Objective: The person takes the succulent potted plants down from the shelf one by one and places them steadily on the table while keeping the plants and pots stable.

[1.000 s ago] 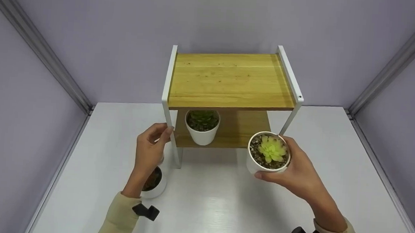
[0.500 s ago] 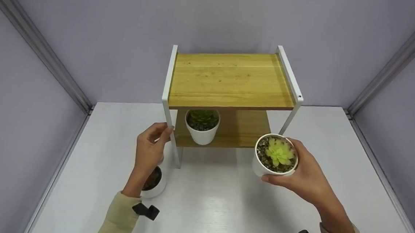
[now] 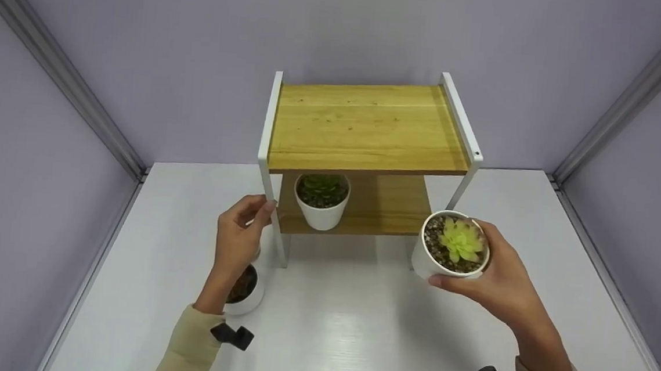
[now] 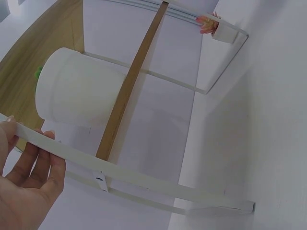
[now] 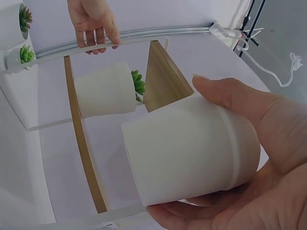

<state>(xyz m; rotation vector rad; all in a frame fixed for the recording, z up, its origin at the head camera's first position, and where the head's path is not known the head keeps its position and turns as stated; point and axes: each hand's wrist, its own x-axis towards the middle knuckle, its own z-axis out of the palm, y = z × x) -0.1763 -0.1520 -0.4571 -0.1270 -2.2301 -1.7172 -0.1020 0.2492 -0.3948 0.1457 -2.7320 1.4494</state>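
My left hand [image 3: 237,240] pinches the front left post [image 4: 72,153] of a white-framed wooden shelf [image 3: 369,127], thumb on one side and fingers on the other. On the lower board [image 3: 387,204], toward its left, stands a white pot [image 3: 321,215] with a dark green succulent. My right hand [image 3: 504,279] grips another white pot [image 3: 427,259], held upright with a light green succulent [image 3: 461,240] and gravel. That pot is in front of the shelf's right post, above the table. The right wrist view shows its white side [image 5: 182,148] between thumb and fingers.
A white pot [image 3: 247,306] stands left of the shelf, partly behind my left wrist. Two potted succulents [image 5: 25,19] [image 5: 27,53] appear at upper left in the right wrist view. A pink succulent [image 4: 207,24] stands beyond the frame in the left wrist view. Pale walls enclose the table.
My right hand has moved to the right with the pot, away from the shelf's middle toward its right post. The left hand has stayed on the left post.
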